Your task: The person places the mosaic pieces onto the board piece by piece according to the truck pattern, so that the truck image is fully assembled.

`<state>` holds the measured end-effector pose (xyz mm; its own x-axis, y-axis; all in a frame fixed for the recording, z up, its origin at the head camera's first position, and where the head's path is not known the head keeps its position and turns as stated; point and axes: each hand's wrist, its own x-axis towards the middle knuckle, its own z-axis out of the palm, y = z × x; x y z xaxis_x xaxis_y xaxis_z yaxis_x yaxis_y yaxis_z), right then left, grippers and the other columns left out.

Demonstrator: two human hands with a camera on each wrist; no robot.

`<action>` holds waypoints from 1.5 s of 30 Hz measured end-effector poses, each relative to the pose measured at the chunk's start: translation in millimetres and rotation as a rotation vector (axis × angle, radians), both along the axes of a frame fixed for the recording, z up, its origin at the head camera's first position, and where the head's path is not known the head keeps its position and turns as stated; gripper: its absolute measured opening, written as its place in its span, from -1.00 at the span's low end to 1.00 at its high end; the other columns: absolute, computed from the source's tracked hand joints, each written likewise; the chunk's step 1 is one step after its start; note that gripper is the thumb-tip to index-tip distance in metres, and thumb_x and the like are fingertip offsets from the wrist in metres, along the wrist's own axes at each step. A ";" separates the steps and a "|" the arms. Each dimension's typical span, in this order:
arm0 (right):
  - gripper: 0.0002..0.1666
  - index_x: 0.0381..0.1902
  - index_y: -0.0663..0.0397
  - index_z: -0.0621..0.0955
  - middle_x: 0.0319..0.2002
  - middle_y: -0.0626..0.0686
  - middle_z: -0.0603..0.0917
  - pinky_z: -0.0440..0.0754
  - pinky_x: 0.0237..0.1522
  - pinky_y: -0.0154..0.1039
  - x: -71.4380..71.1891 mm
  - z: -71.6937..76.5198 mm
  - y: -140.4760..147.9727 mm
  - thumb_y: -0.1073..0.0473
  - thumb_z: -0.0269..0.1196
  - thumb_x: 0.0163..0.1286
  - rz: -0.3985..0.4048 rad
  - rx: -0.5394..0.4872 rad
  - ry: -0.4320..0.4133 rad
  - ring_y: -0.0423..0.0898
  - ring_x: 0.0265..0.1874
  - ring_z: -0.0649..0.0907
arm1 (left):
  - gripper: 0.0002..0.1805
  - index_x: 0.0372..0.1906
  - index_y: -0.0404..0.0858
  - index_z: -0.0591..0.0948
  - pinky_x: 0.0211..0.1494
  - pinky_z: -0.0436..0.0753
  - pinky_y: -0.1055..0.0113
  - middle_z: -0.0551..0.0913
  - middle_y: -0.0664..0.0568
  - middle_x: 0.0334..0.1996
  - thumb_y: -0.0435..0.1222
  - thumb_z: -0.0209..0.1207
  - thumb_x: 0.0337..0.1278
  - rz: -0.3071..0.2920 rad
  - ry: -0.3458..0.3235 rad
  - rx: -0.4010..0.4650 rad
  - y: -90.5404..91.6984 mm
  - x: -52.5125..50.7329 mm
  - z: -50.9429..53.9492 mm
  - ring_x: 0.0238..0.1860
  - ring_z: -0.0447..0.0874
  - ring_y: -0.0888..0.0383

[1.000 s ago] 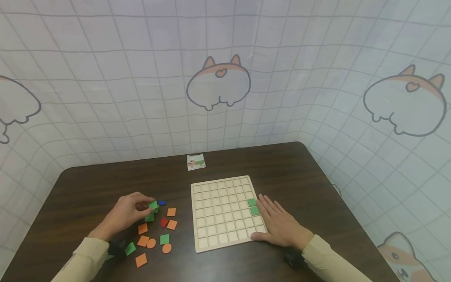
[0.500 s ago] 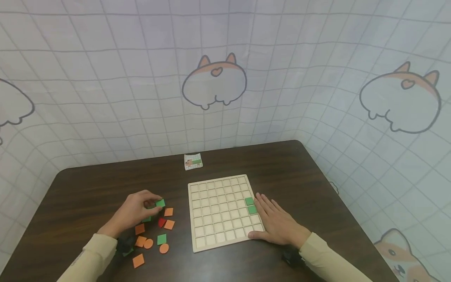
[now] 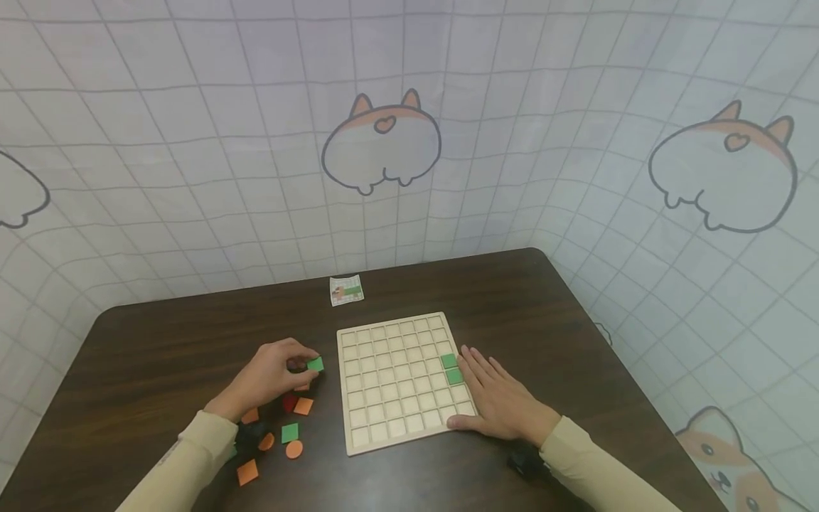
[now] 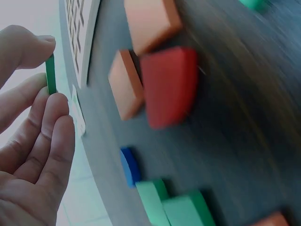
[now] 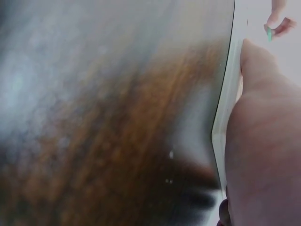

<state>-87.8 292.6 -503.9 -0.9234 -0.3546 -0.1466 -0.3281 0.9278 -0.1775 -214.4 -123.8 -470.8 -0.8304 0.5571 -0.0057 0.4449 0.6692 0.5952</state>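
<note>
While the right hand (image 3: 502,402) lies flat with fingers straight along the grid board's (image 3: 397,390) right edge, the left hand (image 3: 271,373) reaches over the surface (image 3: 409,487), partly hiding loose tiles (image 3: 303,406) left of the board. Its narrow grip pinches a green square (image 3: 316,364) just left of the board; beneath the right palm, contact seems likely, though blurred.

The dark, wood-grained table (image 3: 173,323) before me bears a pale gridded board (image 3: 387,391) right of centre, a small printed card (image 3: 346,290) far off, and, to the left, loose orange squares (image 3: 247,472), orange discs (image 3: 294,449), a green square (image 3: 290,432) and a red piece (image 4: 169,87).
</note>
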 end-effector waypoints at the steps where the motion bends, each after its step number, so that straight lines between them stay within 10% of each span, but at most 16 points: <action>1: 0.32 0.67 0.21 0.00 0.69 0.24 -0.03 0.16 0.65 0.19 -0.1 0.1 0.1 -0.66 -0.02 0.37 -0.001 0.002 -0.003 0.18 0.69 0.05 | -0.70 0.04 -0.16 0.77 -0.20 0.70 0.41 0.72 0.07 -0.13 -0.19 0.40 0.24 -0.003 -0.011 0.004 3.4 -0.3 0.4 -0.18 0.68 0.25; 45: 0.33 0.68 0.16 -0.02 0.71 0.19 -0.06 0.11 0.67 0.17 2.8 5.5 -2.1 -0.66 -0.01 0.35 -0.034 0.002 -0.045 0.13 0.71 0.00 | -0.68 0.03 -0.17 0.79 -0.03 0.68 0.37 0.77 0.07 -0.15 -0.19 0.43 0.19 -0.254 -0.016 0.088 148.0 -6.5 -13.3 -0.15 0.68 0.23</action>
<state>-85.1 290.5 -498.4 -0.9275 -0.3229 -0.1886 -0.2883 0.9387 -0.1891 -220.9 24.2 -484.1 -0.6643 0.7464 0.0404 0.5821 0.4827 0.6544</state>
